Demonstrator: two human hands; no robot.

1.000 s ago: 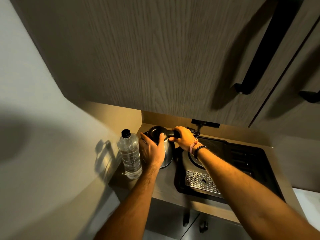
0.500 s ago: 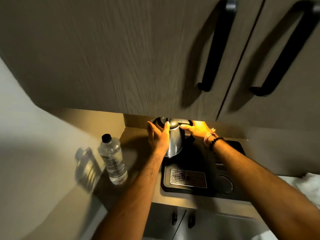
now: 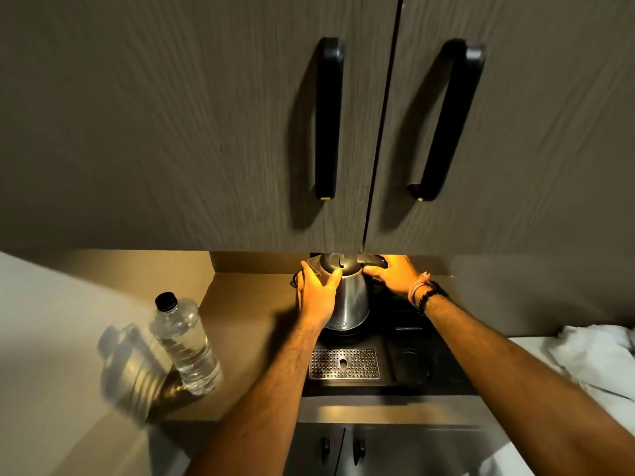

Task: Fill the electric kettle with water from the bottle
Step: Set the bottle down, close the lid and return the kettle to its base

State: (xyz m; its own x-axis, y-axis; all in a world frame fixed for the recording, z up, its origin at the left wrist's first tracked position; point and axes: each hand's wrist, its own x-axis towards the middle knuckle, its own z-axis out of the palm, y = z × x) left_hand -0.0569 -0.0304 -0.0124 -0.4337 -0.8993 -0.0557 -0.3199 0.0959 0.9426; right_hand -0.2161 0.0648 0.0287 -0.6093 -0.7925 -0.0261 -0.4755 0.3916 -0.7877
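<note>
Left hand [image 3: 318,297] cups the kettle [image 3: 350,297] flank, fingers spread — right hand [image 3: 395,276] grips its handle [image 3: 371,260].

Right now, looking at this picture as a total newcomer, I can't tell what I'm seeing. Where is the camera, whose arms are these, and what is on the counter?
There is no machine here. The camera sits on a person's head and looks down along their two bare arms. The left hand presses against the side of a shiny steel electric kettle, and the right hand grips its black handle at the top. The kettle stands on a black tray with a perforated metal drip grate. To the left, on the brown counter, a clear plastic water bottle with a black cap stands untouched, cap on. Dark wooden cupboard doors hang above.
</note>
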